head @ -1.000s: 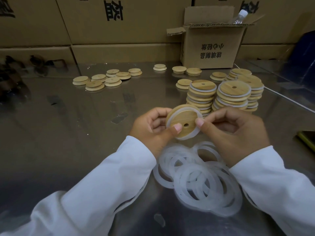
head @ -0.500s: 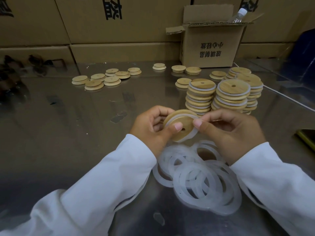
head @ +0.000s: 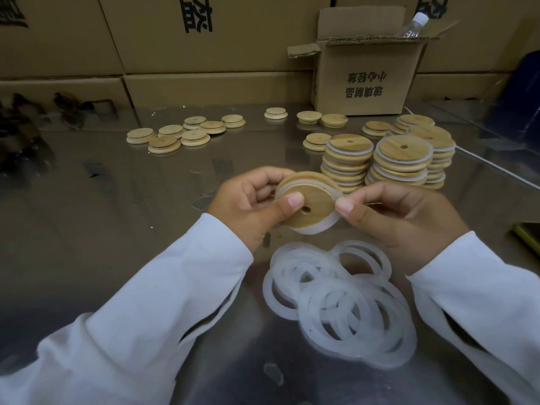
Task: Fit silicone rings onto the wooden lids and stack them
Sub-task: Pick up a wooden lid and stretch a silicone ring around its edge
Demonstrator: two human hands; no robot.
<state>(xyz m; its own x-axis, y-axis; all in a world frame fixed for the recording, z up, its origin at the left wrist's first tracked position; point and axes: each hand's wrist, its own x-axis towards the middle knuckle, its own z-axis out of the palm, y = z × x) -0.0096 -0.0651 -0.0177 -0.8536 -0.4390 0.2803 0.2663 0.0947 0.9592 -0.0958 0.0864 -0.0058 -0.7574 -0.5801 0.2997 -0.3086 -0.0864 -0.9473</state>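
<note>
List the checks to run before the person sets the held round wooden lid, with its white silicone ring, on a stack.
1. Grip on the round wooden lid: left hand and right hand both pinch its rim. Ok.
2. White silicone ring seated all round: wider along the lower edge, partly hidden by thumbs. Cannot tell.
3. Stacks of ringed wooden lids upright, tops free. Ok.
4. Pile of loose white silicone rings lying below the hands. Ok.
5. Bare wooden lids waiting farther back. Ok.
</note>
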